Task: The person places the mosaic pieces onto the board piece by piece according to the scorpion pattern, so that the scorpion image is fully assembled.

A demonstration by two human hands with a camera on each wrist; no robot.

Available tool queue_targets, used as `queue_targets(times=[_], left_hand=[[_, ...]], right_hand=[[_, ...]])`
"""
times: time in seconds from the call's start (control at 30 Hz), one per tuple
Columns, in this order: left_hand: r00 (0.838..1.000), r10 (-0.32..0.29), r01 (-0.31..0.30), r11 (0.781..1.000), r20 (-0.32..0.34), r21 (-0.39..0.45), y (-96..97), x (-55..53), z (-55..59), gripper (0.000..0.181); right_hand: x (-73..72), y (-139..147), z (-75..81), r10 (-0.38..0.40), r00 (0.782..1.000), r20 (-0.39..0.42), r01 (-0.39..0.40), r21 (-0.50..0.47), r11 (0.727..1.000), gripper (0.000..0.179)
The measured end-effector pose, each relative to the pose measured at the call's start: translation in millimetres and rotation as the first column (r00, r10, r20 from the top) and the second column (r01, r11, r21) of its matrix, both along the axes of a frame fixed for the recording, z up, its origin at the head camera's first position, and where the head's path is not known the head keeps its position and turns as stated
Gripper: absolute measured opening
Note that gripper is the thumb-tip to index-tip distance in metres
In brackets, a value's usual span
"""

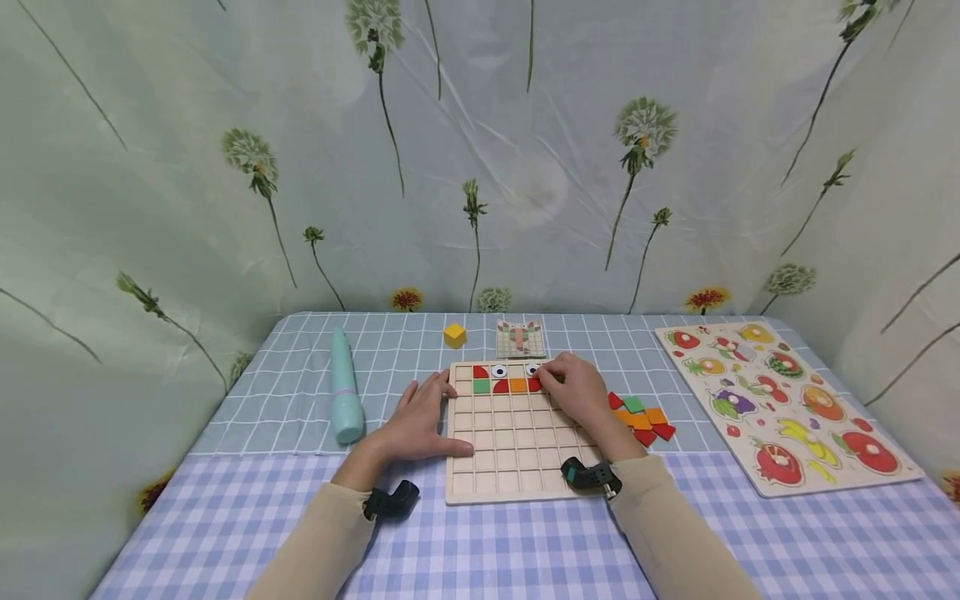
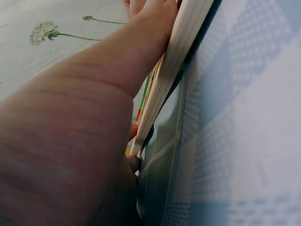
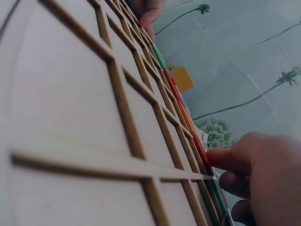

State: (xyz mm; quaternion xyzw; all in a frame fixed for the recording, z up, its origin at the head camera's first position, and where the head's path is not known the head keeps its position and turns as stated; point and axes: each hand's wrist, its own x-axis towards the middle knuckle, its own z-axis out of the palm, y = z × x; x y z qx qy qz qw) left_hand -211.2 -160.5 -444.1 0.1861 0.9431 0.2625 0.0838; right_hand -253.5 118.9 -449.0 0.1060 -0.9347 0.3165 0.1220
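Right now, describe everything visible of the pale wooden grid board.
The pale wooden board lies flat across a lined grey cloth and a checked blue cloth. Raised strips form square cells. Red, green, orange and eye-marked tiles sit in its far two rows; nearer visible cells hold none. The left hand touches its left edge, thumb on top; the right hand partly hides its far right.

A pale wooden board (image 1: 506, 438), ridged into square cells, was laid flat, its left edge touched by the left hand (image 1: 422, 425). In its far row were set a red piece (image 1: 480, 372) and two eye tiles (image 1: 499, 372); in the next, a green square (image 1: 482, 387), a red curved piece (image 1: 501, 387), an orange square (image 1: 518, 386) and another red piece (image 1: 534, 386), at which the right hand's (image 1: 581, 392) fingertips were placed. Loose coloured tiles (image 1: 635, 418) were clustered beside the board's right edge.
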Motion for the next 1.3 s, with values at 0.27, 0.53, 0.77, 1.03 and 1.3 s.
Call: queue_targets(times=[0.27,0.53,0.77,1.03,1.3], left_hand=[[1.0,0.005,-0.005,1.0,-0.009,0.008,-0.9,-0.6,-1.5,0.084],[1.0,0.008,-0.008,1.0,-0.003,-0.003,0.2,-3.4,1.6,0.085],[1.0,0.005,-0.005,1.0,-0.002,-0.005,1.0,-1.8,0.2,0.085],[1.0,0.005,-0.005,1.0,-0.002,-0.01,1.5,-0.3,0.4,0.084],[1.0,0.014,-0.014,1.0,-0.002,-0.003,0.8,-0.3,0.2,0.084]], right_hand=[[-0.5,-1,-1.9,0.024,1.0,0.006,-0.024,0.017,1.0,0.014],[-3.2,0,-0.1,-0.007,1.0,-0.01,0.007,0.019,1.0,0.014],[-1.6,0,1.5,-0.017,1.0,0.025,0.016,0.03,0.999,0.014],[0.6,-2,3.5,-0.021,0.997,0.077,0.016,0.06,0.998,0.011],[1.2,-5,12.4,0.049,0.993,0.106,-0.053,0.036,0.998,0.009]])
